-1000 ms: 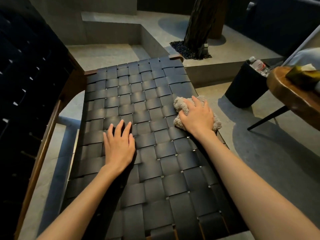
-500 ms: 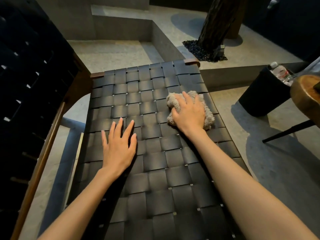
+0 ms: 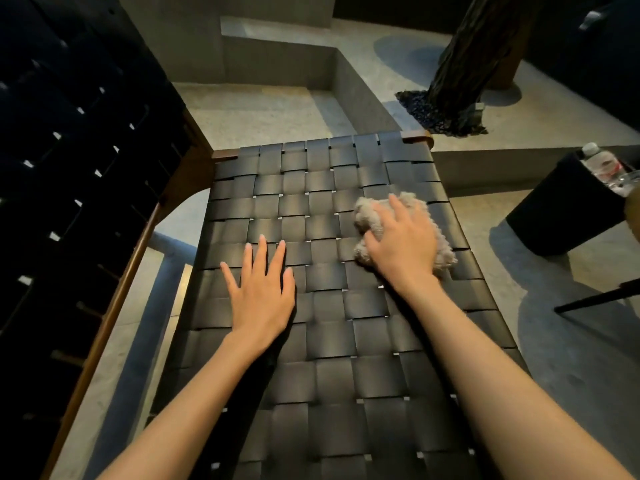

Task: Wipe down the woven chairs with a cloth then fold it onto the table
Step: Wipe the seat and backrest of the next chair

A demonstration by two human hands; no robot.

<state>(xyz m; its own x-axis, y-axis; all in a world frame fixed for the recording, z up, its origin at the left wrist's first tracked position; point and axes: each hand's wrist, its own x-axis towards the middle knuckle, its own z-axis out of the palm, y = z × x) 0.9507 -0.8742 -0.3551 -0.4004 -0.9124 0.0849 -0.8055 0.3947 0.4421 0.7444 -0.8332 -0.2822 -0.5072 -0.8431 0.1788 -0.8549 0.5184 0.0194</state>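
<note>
A black woven chair seat [image 3: 311,188] with a wooden frame fills the middle of the view. A bunched beige fluffy cloth [image 3: 367,213] lies on the seat's right side. My right hand [image 3: 403,242] presses down on the cloth with spread fingers, covering most of it. My left hand [image 3: 261,289] rests flat on the weave to the left of it, fingers straight and apart, holding nothing. The chair's dark woven backrest [image 3: 69,150] rises at the left.
A black bin [image 3: 561,209] with a plastic bottle [image 3: 602,166] in it stands on the floor at the right. A sliver of the wooden table edge [image 3: 633,220] and a thin dark leg [image 3: 595,299] show at the far right. A tree trunk [image 3: 474,53] rises beyond a concrete step.
My right hand has slid the cloth leftward and slightly away from the seat's right edge. The view has shifted left, so the table has mostly left the frame. My left hand stays put.
</note>
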